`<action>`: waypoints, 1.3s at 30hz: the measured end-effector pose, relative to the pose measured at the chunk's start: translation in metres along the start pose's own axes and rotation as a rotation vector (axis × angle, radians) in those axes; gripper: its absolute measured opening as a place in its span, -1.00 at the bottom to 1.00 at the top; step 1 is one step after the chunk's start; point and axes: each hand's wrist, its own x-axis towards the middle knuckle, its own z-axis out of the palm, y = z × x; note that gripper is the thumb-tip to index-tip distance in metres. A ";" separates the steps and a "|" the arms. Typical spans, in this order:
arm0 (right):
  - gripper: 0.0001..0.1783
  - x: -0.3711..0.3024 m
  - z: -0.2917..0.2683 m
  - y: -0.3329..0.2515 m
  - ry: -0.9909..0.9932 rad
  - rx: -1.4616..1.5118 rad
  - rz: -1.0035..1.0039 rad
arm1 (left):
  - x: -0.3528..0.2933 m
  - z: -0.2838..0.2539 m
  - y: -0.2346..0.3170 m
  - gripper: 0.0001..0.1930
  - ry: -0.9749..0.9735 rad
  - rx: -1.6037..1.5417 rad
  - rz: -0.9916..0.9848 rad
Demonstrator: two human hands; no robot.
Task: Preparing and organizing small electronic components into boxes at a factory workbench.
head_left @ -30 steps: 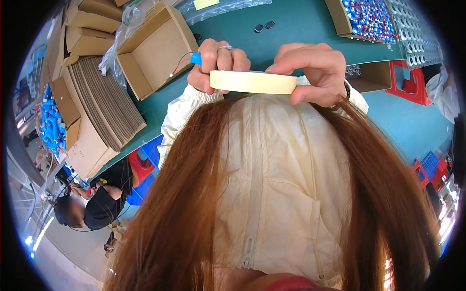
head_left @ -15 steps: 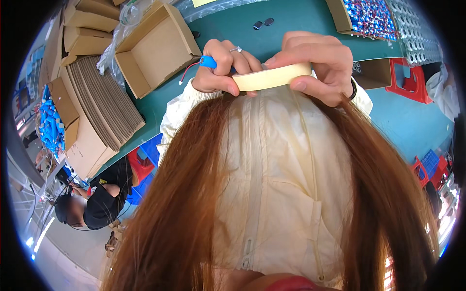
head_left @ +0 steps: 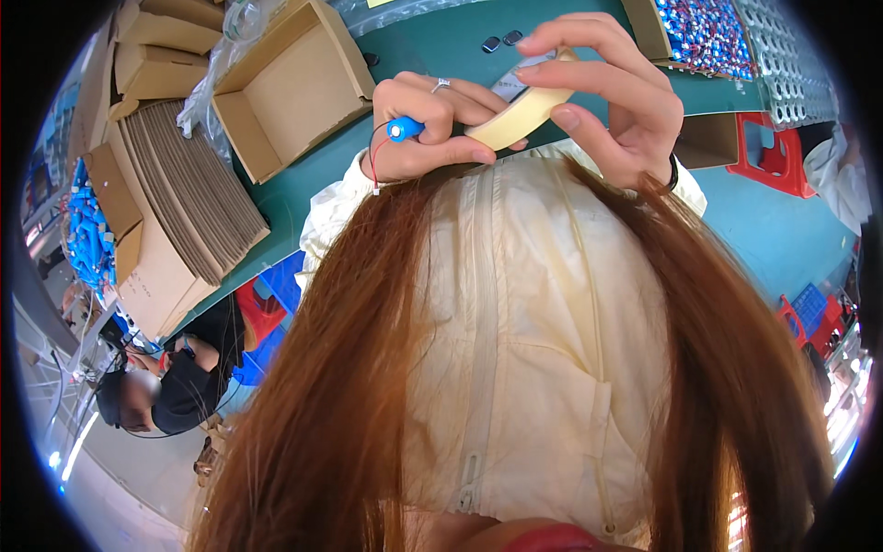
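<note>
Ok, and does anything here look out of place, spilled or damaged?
Nothing looks spilled or damaged. Mildly odd: two small dark pieces lie loose on the green table, outside any box. The tape roll is tilted, but the left hand grips it, so that seems ordinary.

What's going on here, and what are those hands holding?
The person's left hand holds a small blue cylinder with red and black wires, and also one side of a pale yellow, ring-shaped roll of tape. The right hand has the roll's other side between its thumb and fingers. Beyond them, two small dark oval pieces lie on the green table. An open brown cardboard box is to the left.
</note>
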 end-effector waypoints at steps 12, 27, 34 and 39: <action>-0.77 -0.002 0.006 0.002 0.177 -0.144 -0.075 | 0.003 0.004 0.005 -0.50 0.061 0.222 0.048; -0.72 -0.010 0.017 0.014 0.259 -0.008 -0.156 | 0.003 0.004 0.006 -0.51 0.042 0.233 0.100; -0.69 -0.012 0.018 0.000 0.301 0.047 0.038 | 0.003 0.004 0.005 -0.53 0.037 0.226 0.108; -0.69 -0.013 0.019 0.001 0.307 0.057 0.021 | 0.004 0.004 0.004 -0.55 0.024 0.199 0.112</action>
